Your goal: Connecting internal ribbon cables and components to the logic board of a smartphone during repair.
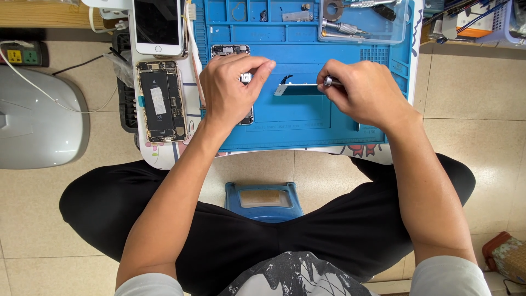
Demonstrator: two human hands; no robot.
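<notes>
My left hand [233, 87] pinches a small silvery metal part [246, 78] between thumb and forefinger, resting over a gutted phone body [232, 52] that lies on the blue silicone work mat [307, 123]. At three o'clock from it, my right hand [364, 93] is curled tight around a slim steel screwdriver [329, 81], whose tip meets the thin white phone screen panel [296, 87] lying edge-on between my hands. At nine o'clock from my left hand lies an opened phone with black battery [160, 101]; at eleven o'clock, a white phone with dark screen [158, 26]. At one o'clock from my right hand sits a clear plastic tool tray [400, 33].
</notes>
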